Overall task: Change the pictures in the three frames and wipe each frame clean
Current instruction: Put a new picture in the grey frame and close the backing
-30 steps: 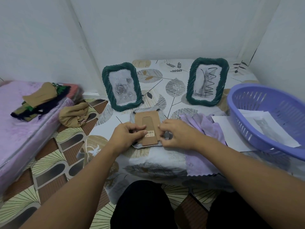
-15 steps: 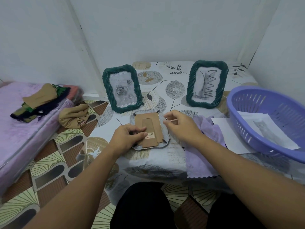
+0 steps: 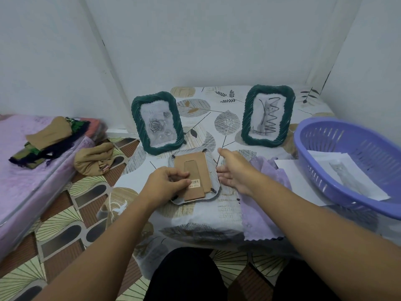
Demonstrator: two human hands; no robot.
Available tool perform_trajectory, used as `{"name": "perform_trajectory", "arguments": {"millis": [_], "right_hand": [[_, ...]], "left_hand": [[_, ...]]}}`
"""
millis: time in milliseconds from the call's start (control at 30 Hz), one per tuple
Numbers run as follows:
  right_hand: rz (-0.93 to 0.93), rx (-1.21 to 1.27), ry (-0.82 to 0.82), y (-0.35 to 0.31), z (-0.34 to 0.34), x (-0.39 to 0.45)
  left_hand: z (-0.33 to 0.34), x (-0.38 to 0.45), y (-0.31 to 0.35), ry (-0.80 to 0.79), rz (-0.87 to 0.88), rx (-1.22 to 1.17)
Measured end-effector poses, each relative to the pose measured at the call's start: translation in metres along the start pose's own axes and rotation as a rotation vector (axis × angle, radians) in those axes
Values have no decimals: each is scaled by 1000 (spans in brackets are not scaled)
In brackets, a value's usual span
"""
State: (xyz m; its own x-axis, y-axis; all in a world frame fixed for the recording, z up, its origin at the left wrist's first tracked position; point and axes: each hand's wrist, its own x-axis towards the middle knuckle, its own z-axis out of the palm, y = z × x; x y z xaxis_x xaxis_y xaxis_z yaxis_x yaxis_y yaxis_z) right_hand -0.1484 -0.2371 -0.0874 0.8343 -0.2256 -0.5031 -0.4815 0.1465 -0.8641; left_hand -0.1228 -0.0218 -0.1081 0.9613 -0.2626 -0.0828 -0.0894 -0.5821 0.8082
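Two green rope-edged frames stand upright at the back of the low table: the left frame shows roses, the right frame a scribbled-over cat. A third frame lies face down in front of them, its brown cardboard back up. My left hand pinches the lower left of that cardboard back. Just right of the flat frame, my right hand hovers open with relaxed fingers and holds nothing. A lilac cloth lies under my right wrist and hangs over the table edge.
A purple basket at the right holds a printed cat picture; white paper lies beside it. A tan cloth sits on the patterned floor at left, folded clothes on a lilac mattress. Walls close in behind.
My right hand has left the top right clip of the flat frame and opened beside its right edge. My left hand has stayed on the cardboard back.
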Motion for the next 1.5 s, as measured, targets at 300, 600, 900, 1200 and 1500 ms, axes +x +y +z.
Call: {"name": "perform_trajectory", "arguments": {"millis": [300,600,900,1200,1500], "right_hand": [[-18,358,-80,-1,2,-1],[-123,379,-251,-1,4,-3],[48,418,-281,11,20,-3],[-78,402,-238,6,-5,-2],[-299,-397,29,8,-26,-1]], "left_hand": [[15,-5,70,204,138,399],[5,-6,102,244,113,557],[-35,-12,86,236,-71,-572],[-13,-16,40,8,-236,-779],[10,-5,31,-15,-320,-619]]}}
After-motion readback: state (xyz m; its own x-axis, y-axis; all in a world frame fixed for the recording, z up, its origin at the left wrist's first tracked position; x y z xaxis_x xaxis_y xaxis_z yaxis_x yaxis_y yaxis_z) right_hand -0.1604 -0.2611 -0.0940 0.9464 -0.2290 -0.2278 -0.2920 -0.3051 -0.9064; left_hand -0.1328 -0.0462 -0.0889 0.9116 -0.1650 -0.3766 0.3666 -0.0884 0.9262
